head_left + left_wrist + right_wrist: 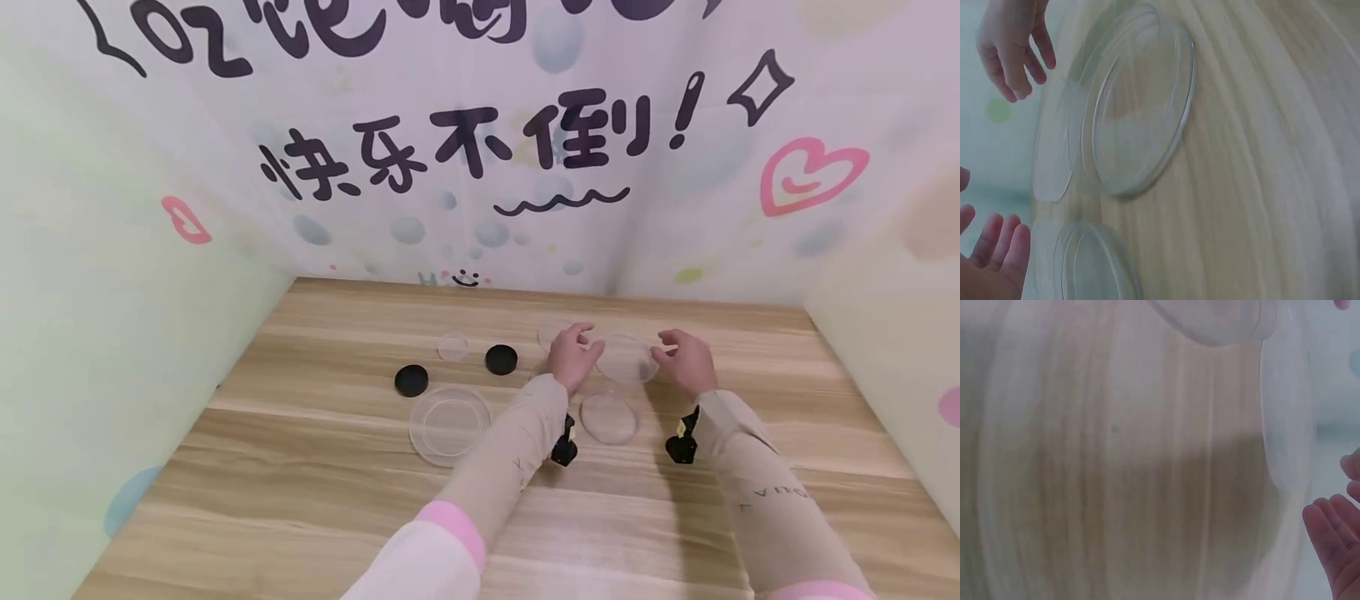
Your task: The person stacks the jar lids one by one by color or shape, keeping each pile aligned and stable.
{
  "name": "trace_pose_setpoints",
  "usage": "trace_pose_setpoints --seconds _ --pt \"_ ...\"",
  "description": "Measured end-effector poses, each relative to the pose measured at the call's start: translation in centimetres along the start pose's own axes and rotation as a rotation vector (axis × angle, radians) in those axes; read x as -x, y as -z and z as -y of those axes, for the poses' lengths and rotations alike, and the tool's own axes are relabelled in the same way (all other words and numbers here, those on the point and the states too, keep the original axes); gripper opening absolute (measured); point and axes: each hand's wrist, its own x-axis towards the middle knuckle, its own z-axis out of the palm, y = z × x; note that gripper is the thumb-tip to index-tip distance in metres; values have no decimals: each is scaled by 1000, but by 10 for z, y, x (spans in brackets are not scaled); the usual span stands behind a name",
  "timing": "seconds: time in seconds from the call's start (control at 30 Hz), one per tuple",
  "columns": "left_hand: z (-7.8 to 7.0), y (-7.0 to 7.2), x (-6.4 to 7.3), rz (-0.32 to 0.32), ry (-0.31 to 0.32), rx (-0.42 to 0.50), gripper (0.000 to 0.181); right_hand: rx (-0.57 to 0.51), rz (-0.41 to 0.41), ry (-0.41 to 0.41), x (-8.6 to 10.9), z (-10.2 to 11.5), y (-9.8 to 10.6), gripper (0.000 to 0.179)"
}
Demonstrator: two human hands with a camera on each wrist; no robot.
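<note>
Between my two hands a clear round plastic dish (627, 360) lies flat near the back of the table. My left hand (575, 358) is at its left side, fingers spread and bent a little, holding nothing. On the other side my right hand (686, 362) hovers by the rim, thumb apart from the fingers. Closer to me sits another clear round dish (608, 419), seen large in the left wrist view with its raised rim (1188, 94). Part of a further clear dish (552, 333) shows behind my left hand. The right wrist view has my right hand's fingers (1329, 528) straight and loose.
To the left stand two black round lids (411, 380) and a small clear disc (452, 347). A large clear dish (450, 427) with an inner ring lies before them, close to my left sleeve. A printed cloth (465, 233) hangs behind the wooden table (300, 483).
</note>
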Motion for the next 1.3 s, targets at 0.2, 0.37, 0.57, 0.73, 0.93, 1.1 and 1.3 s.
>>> trace_pose_setpoints --seconds 0.2,0.37,0.57,0.73,0.93,1.1,1.3 --pt "-3 -12 3 7 59 36 38 -7 -28 -65 0 -11 -5 36" --pt "-3 -14 2 0 106 46 44 -16 -35 -89 -5 -15 -10 36" --pt "0 -15 2 2 123 7 44 -3 -29 -104 -7 -13 -15 32" --pt "1 -15 1 61 152 -26 44 11 -42 -92 -6 -13 -17 25" --pt "90 -79 -52 33 62 -177 56 9 -51 -86 -7 -13 -18 22" --pt "168 -137 -104 21 64 -204 62 3 -55 -98 -8 -15 -18 21" --pt "155 -129 -93 38 34 -226 60 1 -45 -116 -7 -19 -17 21"
